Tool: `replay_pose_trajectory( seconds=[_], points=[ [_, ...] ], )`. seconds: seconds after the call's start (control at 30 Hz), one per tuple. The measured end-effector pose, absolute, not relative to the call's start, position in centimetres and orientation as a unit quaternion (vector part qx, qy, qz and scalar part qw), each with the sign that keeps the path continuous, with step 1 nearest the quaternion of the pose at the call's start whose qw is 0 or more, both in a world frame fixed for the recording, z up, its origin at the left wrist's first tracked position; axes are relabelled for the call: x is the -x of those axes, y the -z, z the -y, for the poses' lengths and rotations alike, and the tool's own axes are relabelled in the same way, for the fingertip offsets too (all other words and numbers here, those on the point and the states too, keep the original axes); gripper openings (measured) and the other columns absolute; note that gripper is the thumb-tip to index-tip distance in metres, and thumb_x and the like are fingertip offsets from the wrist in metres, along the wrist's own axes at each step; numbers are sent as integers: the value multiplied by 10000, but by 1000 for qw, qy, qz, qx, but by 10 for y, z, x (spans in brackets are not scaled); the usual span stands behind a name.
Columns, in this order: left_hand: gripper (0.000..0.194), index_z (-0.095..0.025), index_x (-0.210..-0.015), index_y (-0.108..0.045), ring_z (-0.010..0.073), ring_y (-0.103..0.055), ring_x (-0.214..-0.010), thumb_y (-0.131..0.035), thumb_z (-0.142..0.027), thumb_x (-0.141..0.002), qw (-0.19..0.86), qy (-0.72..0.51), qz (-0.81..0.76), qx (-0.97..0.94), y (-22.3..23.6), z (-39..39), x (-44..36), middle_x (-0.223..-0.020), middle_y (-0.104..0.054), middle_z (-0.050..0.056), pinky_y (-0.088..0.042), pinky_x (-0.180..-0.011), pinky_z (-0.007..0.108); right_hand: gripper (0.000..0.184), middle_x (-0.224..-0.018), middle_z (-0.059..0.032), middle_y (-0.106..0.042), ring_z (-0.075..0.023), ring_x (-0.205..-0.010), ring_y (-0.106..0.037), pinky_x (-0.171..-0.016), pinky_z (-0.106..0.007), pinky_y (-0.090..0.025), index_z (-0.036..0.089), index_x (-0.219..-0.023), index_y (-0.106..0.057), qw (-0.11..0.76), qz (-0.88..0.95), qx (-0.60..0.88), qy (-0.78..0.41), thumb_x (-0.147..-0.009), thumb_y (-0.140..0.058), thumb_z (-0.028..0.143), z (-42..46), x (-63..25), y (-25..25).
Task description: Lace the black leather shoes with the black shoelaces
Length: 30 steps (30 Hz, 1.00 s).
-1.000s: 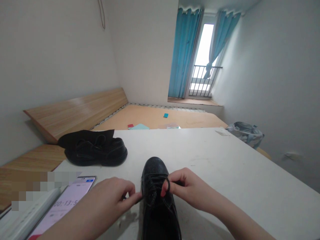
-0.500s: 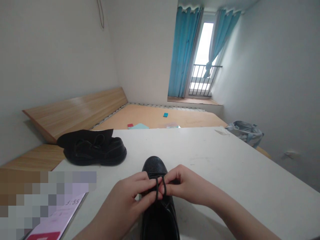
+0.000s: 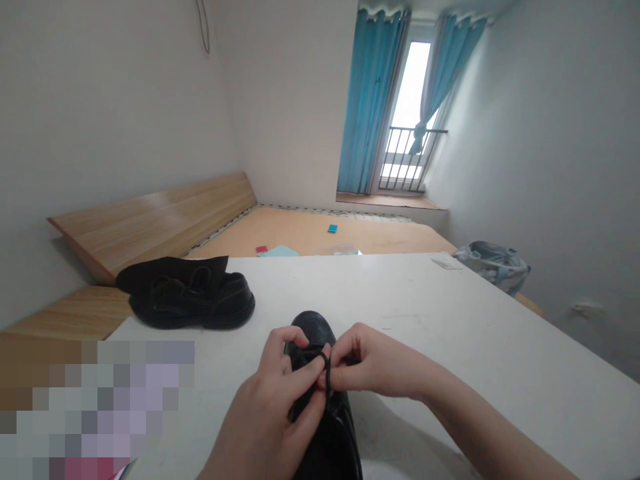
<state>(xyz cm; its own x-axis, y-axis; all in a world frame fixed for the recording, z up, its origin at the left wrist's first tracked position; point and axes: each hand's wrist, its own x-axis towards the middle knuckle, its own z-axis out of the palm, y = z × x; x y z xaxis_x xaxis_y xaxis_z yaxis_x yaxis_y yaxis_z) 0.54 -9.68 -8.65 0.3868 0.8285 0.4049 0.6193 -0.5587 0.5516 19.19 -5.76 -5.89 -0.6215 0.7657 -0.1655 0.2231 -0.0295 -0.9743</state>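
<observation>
A black shoe stands on the white table, its toe pointing away from me and its opening toward me. Over its front my two hands meet at a thin black shoelace. My left hand comes in from the left, thumb and fingertips closed at the lace, with the index finger bent over the shoe near the toe. From the other side my right hand pinches the lace between thumb and fingers. The fingertips partly cover the lace and the shoe's tongue.
Another black shoe lies at the table's far left, a flat black insole-like piece on top. The white table spreads to the right. Beyond its right edge stands a grey-blue bag. A pixelated area covers the lower left.
My left hand has shifted a little right and its index finger has lifted and bent toward the toe. The lace now makes a curved loop between the hands. My right hand has hardly moved.
</observation>
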Motion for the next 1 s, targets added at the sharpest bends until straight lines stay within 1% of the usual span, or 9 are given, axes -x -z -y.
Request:
replay_pose_trajectory(
  seconds=[0.1, 0.17, 0.27, 0.37, 0.5, 0.67, 0.87, 0.93, 1.0],
  points=[
    [214, -218, -849, -690, 50, -546, -627, -484, -164, -867, 197, -392, -429, -789, 88, 95, -4, -1100, -414, 37, -497, -641, 217, 104, -572, 50, -515, -56, -543, -347, -501, -221, -223, 108, -679, -716, 223, 634, 410, -617, -702, -692, 207, 58, -190, 62],
    [182, -219, -819, -687, 72, -552, -672, -516, -166, -848, 218, -391, -423, -788, 85, 93, -3, -1003, -434, 19, -485, -657, 211, 81, -520, 67, -473, -51, -512, -329, -481, -222, -200, 113, -652, -697, 221, 624, 443, -605, -659, -707, 193, 59, -189, 64],
    [137, -221, -808, -634, 124, -567, -752, -528, -136, -794, 249, -337, -419, -805, 75, 88, -2, -890, -501, 1, -452, -662, 224, 83, -492, 72, -448, -50, -491, -324, -468, -220, -205, 118, -630, -676, 221, 636, 449, -588, -659, -696, 193, 61, -188, 65],
    [52, -212, -753, -553, 146, -559, -726, -539, -175, -787, 248, -280, -442, -815, 66, 83, 0, -805, -556, -18, -398, -640, 254, 97, -515, 55, -484, -60, -498, -357, -473, -214, -242, 117, -645, -662, 252, 648, 439, -569, -690, -664, 203, 61, -189, 68],
    [158, -216, -757, -580, 156, -558, -724, -521, -316, -864, 295, -233, -465, -802, 58, 78, 3, -769, -606, -24, -373, -640, 257, 61, -571, 43, -500, -76, -535, -393, -494, -205, -285, 131, -689, -634, 281, 692, 447, -492, -732, -616, 169, 65, -193, 66],
    [253, -219, -807, -590, 151, -511, -630, -445, -402, -903, 359, -192, -493, -769, 55, 74, 13, -695, -585, -37, -317, -556, 248, 98, -682, 28, -556, -96, -611, -469, -565, -210, -351, 171, -762, -575, 278, 823, 423, -258, -791, -542, 82, 79, -198, 60],
    [286, -227, -798, -511, 185, -571, -699, -345, -422, -927, 320, -167, -520, -774, 67, 74, 28, -724, -595, -19, -372, -632, 277, 129, -761, -14, -635, -168, -668, -562, -590, -285, -419, 188, -832, -571, 209, 905, 364, 71, -850, -499, 82, 85, -209, 77],
    [299, -231, -805, -505, 206, -589, -742, -322, -437, -922, 297, -165, -529, -778, 69, 77, 31, -767, -617, 2, -398, -673, 299, 125, -913, -52, -684, -203, -810, -623, -663, -312, -473, 179, -891, -585, 195, 905, 352, 135, -870, -496, 94, 87, -213, 82],
    [319, -233, -812, -506, 226, -597, -773, -295, -448, -918, 275, -168, -532, -783, 70, 79, 32, -802, -631, 25, -418, -706, 324, 132, -1138, -104, -670, -257, -1052, -613, -797, -350, -496, 159, -953, -593, 196, 900, 337, 193, -888, -492, 104, 89, -217, 86]
  ],
)
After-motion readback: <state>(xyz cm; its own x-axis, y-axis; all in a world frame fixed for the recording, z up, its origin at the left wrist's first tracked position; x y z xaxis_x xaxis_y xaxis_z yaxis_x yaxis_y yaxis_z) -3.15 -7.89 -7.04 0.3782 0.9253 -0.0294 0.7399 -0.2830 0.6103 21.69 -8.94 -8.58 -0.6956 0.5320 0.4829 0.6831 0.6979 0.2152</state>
